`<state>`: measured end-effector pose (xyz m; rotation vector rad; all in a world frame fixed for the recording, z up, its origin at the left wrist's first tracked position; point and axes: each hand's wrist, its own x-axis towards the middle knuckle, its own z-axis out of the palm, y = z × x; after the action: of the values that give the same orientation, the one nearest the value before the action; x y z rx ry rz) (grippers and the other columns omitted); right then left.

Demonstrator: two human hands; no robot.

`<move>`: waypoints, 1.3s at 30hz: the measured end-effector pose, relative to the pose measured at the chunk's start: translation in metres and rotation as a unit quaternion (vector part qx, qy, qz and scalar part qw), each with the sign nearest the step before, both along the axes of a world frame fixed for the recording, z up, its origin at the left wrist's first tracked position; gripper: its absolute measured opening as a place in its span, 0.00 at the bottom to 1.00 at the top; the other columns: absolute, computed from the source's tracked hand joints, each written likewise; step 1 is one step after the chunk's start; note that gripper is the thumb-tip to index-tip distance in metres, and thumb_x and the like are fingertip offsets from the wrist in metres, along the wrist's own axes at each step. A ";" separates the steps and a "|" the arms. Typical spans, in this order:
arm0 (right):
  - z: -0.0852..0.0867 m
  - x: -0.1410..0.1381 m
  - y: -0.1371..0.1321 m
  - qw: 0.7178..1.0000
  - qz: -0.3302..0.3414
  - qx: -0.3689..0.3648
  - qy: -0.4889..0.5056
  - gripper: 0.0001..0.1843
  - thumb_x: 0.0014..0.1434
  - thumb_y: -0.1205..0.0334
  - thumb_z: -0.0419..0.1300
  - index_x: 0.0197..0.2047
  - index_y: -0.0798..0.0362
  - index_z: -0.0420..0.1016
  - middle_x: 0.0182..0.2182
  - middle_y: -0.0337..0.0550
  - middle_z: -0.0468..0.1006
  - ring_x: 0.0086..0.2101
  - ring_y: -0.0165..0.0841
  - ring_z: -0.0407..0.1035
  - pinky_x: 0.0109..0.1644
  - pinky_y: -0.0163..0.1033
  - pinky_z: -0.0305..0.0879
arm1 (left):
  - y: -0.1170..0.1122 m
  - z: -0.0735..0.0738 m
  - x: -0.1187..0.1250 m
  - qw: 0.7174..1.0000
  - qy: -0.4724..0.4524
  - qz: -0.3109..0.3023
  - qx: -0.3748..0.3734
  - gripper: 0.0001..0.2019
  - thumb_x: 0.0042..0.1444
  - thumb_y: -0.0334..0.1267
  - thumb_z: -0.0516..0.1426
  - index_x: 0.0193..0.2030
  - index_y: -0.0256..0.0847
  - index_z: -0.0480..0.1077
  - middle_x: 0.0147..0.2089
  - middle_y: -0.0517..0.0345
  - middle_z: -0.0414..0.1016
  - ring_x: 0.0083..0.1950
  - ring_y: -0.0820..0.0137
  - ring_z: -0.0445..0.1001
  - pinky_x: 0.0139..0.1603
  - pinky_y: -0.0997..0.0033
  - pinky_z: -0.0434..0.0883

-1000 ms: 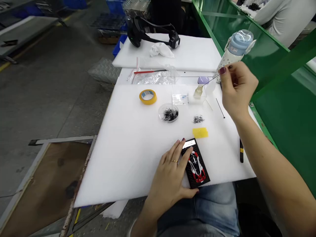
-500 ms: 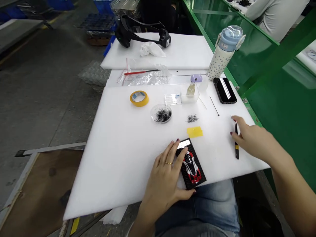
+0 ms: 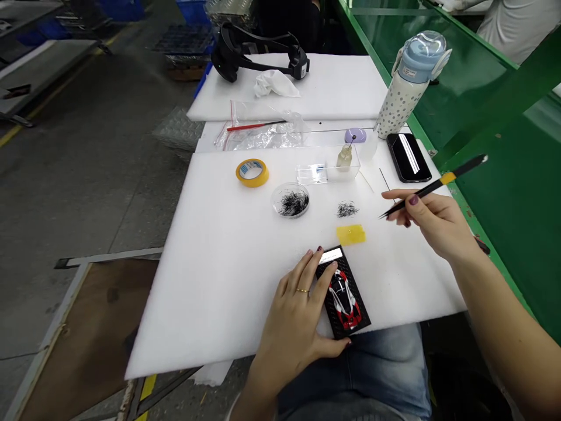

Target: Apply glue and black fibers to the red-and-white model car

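Observation:
My left hand (image 3: pixel 298 316) rests flat on the white foam board (image 3: pixel 228 269), its fingers on a black card with a red and white car picture (image 3: pixel 344 295). My right hand (image 3: pixel 432 222) holds black tweezers with a yellow band (image 3: pixel 433 187), their tip pointing left above the board. A small pile of black fibres (image 3: pixel 347 209) lies left of the tweezer tip, with a yellow sticky patch (image 3: pixel 351 234) just below it. A round clear dish of black fibres (image 3: pixel 293 202) sits further left.
A yellow tape roll (image 3: pixel 252 172), a clear box with a small glue bottle (image 3: pixel 345 156), a purple object (image 3: pixel 355 136), a black phone (image 3: pixel 408 156) and a dotted water bottle (image 3: pixel 409 82) stand at the back. A headset (image 3: pixel 258 55) lies on the far foam board. Green bench at right.
My right hand left the needle in the glue bottle, dropped to the board's right edge, picked up the tweezers and now holds them near the fibre pile. My left hand stayed on the card.

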<state>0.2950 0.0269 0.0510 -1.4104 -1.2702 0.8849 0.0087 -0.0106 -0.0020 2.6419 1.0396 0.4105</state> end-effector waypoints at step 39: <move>-0.007 0.001 0.066 0.807 0.202 0.149 -0.535 0.12 0.69 0.67 0.55 0.44 0.53 0.82 0.38 0.47 0.85 0.40 0.41 0.76 0.40 0.44 0.69 | 0.000 -0.001 0.000 0.999 -0.029 -0.004 0.028 0.58 0.32 0.58 0.75 0.69 0.34 0.59 0.72 0.32 0.62 0.71 0.42 0.62 0.61 0.50 0.64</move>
<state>0.2962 0.0929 0.0439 -1.4062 -2.5025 0.0178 0.0092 -0.0103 -0.0031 2.6651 1.0144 0.5179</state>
